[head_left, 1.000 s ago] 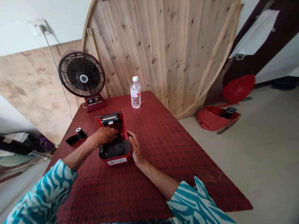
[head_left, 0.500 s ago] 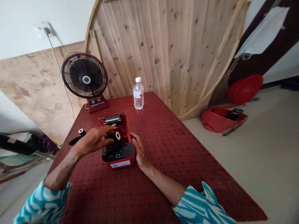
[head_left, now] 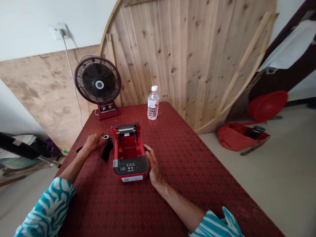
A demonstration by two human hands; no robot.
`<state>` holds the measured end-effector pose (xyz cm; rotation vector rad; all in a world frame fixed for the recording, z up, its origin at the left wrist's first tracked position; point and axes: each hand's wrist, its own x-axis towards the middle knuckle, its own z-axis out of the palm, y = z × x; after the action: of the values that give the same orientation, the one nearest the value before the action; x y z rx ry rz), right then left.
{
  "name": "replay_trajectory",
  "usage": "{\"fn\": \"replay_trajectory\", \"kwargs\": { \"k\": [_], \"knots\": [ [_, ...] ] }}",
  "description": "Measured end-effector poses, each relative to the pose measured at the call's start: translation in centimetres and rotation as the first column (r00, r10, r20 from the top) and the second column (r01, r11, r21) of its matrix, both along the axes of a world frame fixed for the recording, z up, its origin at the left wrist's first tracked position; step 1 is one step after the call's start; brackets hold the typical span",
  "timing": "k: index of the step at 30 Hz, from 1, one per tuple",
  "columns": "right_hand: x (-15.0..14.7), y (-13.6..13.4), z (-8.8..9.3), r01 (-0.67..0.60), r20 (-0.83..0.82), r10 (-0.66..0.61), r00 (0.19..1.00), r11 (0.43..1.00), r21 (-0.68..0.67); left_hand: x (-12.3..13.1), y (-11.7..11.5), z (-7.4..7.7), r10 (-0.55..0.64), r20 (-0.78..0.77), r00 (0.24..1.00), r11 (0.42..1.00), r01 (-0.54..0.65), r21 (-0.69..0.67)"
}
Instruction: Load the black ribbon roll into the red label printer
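A small red printer [head_left: 130,154] sits on the red table [head_left: 177,148] with its lid open and its paper bay empty. My right hand [head_left: 152,163] lies flat against the printer's right side, fingers together. My left hand [head_left: 94,141] rests on the table to the left of the printer, fingers curled on a black roll [head_left: 107,144] with a white core, whose loose black strip trails toward me. Another black strip [head_left: 79,149] pokes out from behind my left wrist.
A table fan [head_left: 98,85] stands at the table's back left, its cord running up to a wall socket [head_left: 58,32]. A clear water bottle [head_left: 153,103] stands behind the printer. On the floor to the right lie a red bag [head_left: 238,137] and a red basin [head_left: 268,104].
My left hand lifted the black roll out of the printer's bay and carried it left down onto the table. The bay now shows empty. My right hand stayed on the printer's side.
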<state>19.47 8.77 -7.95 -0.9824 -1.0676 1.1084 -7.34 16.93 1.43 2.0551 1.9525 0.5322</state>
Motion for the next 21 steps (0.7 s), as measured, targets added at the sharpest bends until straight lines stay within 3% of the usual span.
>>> {"fn": "replay_trajectory", "kwargs": {
  "k": [4,9,13,17,21],
  "knots": [
    [0.1,0.0,0.0,-0.015,-0.010,0.015,1.000,1.000,-0.003,-1.4,0.3,-0.4,-0.006,0.029,1.000,0.999,0.005,0.037],
    [0.1,0.2,-0.3,-0.017,0.007,0.017,1.000,1.000,-0.012,-7.1,0.7,1.1,0.061,0.152,0.987,0.994,-0.074,0.085],
    [0.1,0.3,-0.5,-0.005,0.010,0.005,1.000,1.000,-0.027,-11.0,0.2,1.0,0.081,0.229,0.970,0.997,-0.077,-0.025],
    [0.0,0.4,-0.7,0.008,-0.002,-0.008,1.000,1.000,-0.024,-11.4,-0.1,-1.0,0.029,0.309,0.951,0.991,0.014,-0.136],
    [0.0,0.4,-0.9,0.003,0.007,-0.003,1.000,1.000,-0.010,-10.2,0.3,-2.7,0.023,0.381,0.924,0.992,0.027,-0.125]
  ]
}}
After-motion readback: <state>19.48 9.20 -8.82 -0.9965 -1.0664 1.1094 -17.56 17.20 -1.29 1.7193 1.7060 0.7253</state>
